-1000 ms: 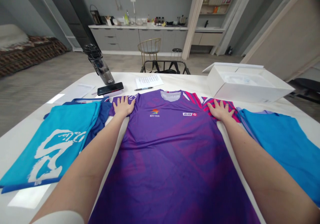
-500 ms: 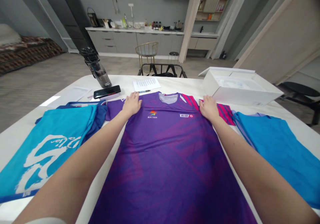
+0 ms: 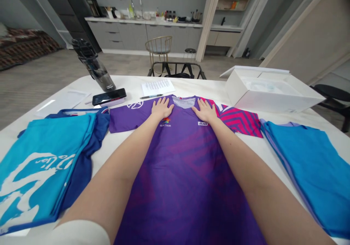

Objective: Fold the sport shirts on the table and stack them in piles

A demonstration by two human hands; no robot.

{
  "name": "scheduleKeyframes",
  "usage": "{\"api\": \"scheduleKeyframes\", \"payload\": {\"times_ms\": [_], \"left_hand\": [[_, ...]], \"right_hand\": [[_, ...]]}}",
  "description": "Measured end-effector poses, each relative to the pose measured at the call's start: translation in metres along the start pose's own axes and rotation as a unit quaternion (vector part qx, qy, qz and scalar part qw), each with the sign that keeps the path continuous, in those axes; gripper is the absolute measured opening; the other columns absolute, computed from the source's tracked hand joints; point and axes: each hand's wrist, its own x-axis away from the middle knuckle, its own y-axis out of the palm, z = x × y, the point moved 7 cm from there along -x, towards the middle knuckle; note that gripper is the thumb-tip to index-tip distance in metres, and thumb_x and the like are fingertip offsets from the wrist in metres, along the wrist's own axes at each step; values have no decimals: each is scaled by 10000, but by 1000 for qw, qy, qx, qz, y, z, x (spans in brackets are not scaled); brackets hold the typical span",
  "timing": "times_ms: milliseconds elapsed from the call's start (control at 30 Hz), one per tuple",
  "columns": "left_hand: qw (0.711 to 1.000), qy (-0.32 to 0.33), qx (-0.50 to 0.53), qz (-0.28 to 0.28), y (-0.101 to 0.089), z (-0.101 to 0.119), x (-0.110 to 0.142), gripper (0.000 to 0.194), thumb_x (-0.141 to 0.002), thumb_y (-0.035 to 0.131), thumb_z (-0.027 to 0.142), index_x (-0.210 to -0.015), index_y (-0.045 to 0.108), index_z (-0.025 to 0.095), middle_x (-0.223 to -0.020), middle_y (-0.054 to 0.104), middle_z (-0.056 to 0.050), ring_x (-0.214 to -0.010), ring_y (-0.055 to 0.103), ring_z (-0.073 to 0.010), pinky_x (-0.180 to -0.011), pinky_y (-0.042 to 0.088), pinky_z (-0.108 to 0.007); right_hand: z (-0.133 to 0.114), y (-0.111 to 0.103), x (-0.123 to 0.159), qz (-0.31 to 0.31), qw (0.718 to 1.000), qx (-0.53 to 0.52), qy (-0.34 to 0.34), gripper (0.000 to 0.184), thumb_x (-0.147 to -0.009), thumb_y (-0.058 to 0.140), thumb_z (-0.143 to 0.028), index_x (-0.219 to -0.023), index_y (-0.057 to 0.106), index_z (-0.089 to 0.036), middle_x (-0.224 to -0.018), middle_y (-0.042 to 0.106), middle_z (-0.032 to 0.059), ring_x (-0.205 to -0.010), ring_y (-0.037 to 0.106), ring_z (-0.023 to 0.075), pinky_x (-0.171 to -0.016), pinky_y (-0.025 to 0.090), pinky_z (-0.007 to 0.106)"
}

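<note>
The left hand (image 3: 162, 108) and right hand (image 3: 205, 111) lie open and flat on the purple jersey (image 3: 184, 157), fingers spread beside its collar (image 3: 183, 101) (even pressure keeps the cloth smooth).

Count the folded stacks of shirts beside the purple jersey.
2: a teal-and-navy stack left of the purple jersey, a blue-and-lavender stack right of it. More shirts may be hidden inside them.

place: probably open-plan apartment | kitchen counter (image 3: 142, 28) | patterned sofa (image 3: 24, 44)
</note>
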Motion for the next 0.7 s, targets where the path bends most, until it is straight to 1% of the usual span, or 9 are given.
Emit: {"api": "scheduleKeyframes", "payload": {"times_ms": [100,167,233,267,300,367,433,567,700], "left_hand": [[1000,-8,4,16,-1,1,0,751,-1019,204,615,-1657,263,224,-1733,166,-52,-1610,128,-283,-1293,84,-575],[999,-3,11,37,-2,4,8,730,-1028,206,599,-1654,273,231,-1731,183,-63,-1607,146,-288,-1289,81,-590],[998,16,13,62,-4,11,25,701,-1042,198,567,-1652,280,231,-1727,206,-73,-1603,167,-287,-1288,84,-594],[997,32,11,74,-4,16,36,686,-1050,192,551,-1650,286,232,-1725,218,-74,-1601,176,-283,-1290,87,-589],[995,50,6,83,-4,22,49,674,-1055,189,538,-1648,293,234,-1722,230,-74,-1600,182,-279,-1293,90,-582],[992,88,-6,93,-1,34,78,659,-1062,189,528,-1643,308,241,-1718,247,-71,-1597,192,-272,-1297,96,-567],[989,109,-13,95,3,41,108,657,-1062,195,539,-1642,314,252,-1717,251,-71,-1596,196,-273,-1297,104,-568],[992,99,-13,77,13,38,157,678,-1049,212,595,-1644,306,283,-1724,227,-58,-1601,178,-283,-1288,114,-596],[995,90,-14,49,22,36,197,683,-1029,231,642,-1634,323,337,-1717,252,-33,-1599,186,-279,-1293,100,-586]], "right_hand": [[-1,-5,-3,10,1000,-4,-7,845,-1002,188,-731,-1665,245,-212,-1728,188,77,-1591,152,311,-1257,68,644],[-6,-15,5,53,999,-5,-12,784,-1034,163,-663,-1651,289,-198,-1721,220,85,-1588,165,307,-1258,79,639],[-18,-26,23,108,994,4,-27,728,-1060,145,-590,-1636,331,-184,-1711,254,96,-1587,170,302,-1261,75,628],[-26,-29,35,125,991,11,-41,708,-1066,143,-568,-1632,343,-191,-1707,268,94,-1587,172,300,-1262,67,627],[-34,-30,47,129,990,17,-56,694,-1069,144,-563,-1631,348,-210,-1705,277,86,-1586,175,300,-1262,61,633],[-48,-23,74,100,992,19,-76,682,-1064,151,-591,-1638,333,-269,-1710,268,60,-1585,177,307,-1250,69,666],[-55,-13,100,56,996,14,-67,685,-1054,149,-630,-1646,303,-321,-1722,231,39,-1586,167,323,-1228,94,711],[-52,1,147,11,999,17,-26,743,-1022,156,-709,-1657,264,-338,-1736,173,46,-1590,131,359,-1197,98,759],[-51,4,188,-9,999,24,-36,785,-998,181,-757,-1661,248,-341,-1734,179,49,-1590,127,358,-1204,74,749]]}}
